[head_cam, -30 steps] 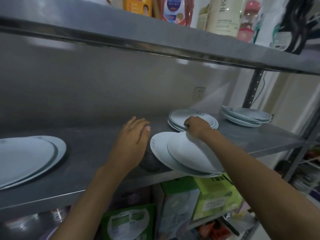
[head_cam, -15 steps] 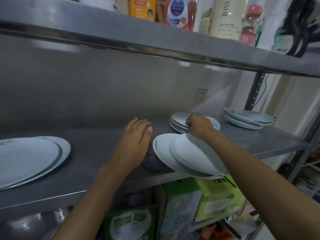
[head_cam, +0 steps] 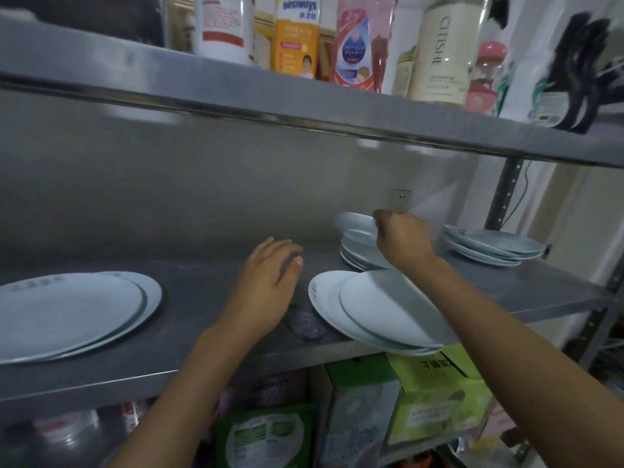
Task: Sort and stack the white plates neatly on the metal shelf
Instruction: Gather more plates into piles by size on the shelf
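Observation:
On the metal shelf (head_cam: 209, 359) several groups of white plates lie. My right hand (head_cam: 401, 241) grips the rim of the top small plate (head_cam: 354, 226) and tilts it up off the back stack of small plates (head_cam: 361, 258). Under my right forearm, large plates (head_cam: 368, 309) overlap and stick out past the shelf's front edge. My left hand (head_cam: 266, 285) hovers flat with relaxed fingers just left of them and holds nothing. Two big oval plates (head_cam: 71, 312) sit at the left. Another stack of small plates (head_cam: 493, 246) stands at the far right.
A dark round disc (head_cam: 305, 324) lies on the shelf below my left hand. The upper shelf (head_cam: 304, 106) carries bottles and pouches. Green boxes (head_cam: 435, 396) and packages fill the level below. A shelf post (head_cam: 503, 197) rises at the back right.
My right hand has moved from the large plates' far edge back to the small stack and lifted its top plate by the rim. My left hand has hardly moved.

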Action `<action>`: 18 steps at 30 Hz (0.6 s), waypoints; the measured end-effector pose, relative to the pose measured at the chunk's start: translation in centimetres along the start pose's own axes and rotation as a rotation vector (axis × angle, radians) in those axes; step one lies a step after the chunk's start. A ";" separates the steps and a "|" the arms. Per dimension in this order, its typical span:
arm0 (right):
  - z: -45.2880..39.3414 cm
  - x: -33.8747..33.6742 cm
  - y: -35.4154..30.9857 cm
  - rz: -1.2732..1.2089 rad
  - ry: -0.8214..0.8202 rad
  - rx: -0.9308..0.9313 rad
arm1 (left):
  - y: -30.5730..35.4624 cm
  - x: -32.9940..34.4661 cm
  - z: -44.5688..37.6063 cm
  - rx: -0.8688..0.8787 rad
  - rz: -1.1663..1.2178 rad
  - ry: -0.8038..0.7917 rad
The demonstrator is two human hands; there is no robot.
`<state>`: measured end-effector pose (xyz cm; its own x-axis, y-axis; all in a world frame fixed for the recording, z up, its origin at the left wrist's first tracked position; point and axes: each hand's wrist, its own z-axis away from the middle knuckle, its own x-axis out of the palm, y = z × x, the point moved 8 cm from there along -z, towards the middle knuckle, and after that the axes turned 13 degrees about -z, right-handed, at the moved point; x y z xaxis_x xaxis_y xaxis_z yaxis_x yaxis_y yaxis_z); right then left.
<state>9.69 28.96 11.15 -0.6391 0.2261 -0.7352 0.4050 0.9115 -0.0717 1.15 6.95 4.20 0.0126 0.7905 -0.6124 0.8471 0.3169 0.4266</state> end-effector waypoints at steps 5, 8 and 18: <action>1.2 -2.5 -6.1 -0.092 0.106 -0.188 | 0.3 -2.5 0.6 0.004 -0.017 0.093; 2.3 -3.6 -9.8 -0.144 0.159 -0.274 | 0.0 -4.2 1.4 -0.021 -0.021 0.164; 6.9 -5.0 -19.5 -0.394 0.332 -0.627 | -2.6 -10.0 3.5 -0.127 -0.130 0.289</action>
<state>9.53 7.71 11.56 -0.8588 -0.1513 -0.4894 -0.2693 0.9460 0.1801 0.66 -3.59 6.85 -0.2578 0.8493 -0.4606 0.7587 0.4731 0.4478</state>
